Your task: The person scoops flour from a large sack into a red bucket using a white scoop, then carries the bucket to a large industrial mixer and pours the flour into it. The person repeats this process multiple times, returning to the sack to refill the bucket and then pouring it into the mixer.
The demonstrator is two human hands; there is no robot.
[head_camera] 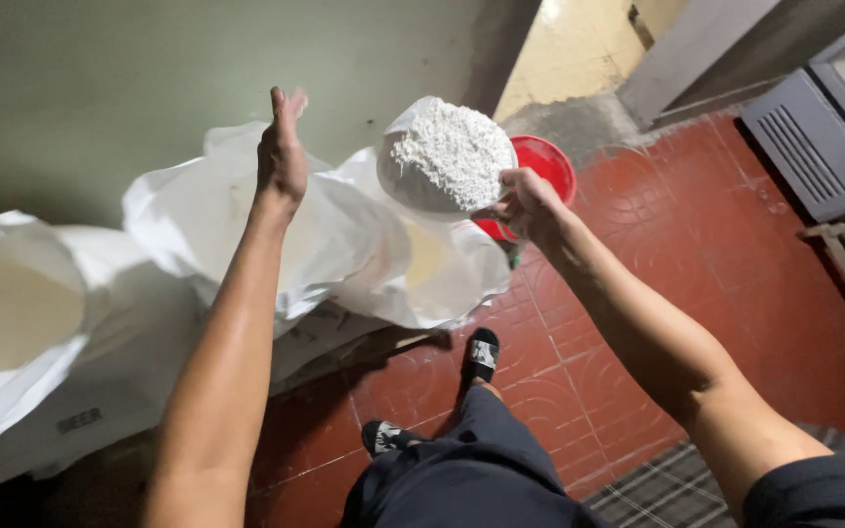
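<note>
White powder (452,152), red bucket (548,166)

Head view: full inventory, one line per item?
bowl of white granules: 1, white, held up mid-frame
red bucket: 1, red, floor behind bowl
open sack: 1, white, centre floor
second sack: 1, white, far left
tiled floor: red
vent panel: 1, grey, upper right
mat: 1, checked grey, bottom
sandals: 2, black
left hand: open, raised over open sack
right hand: grip on bowl of white granules

Red bucket (552,166), grey vent panel (814,147), checked mat (662,484).
</note>
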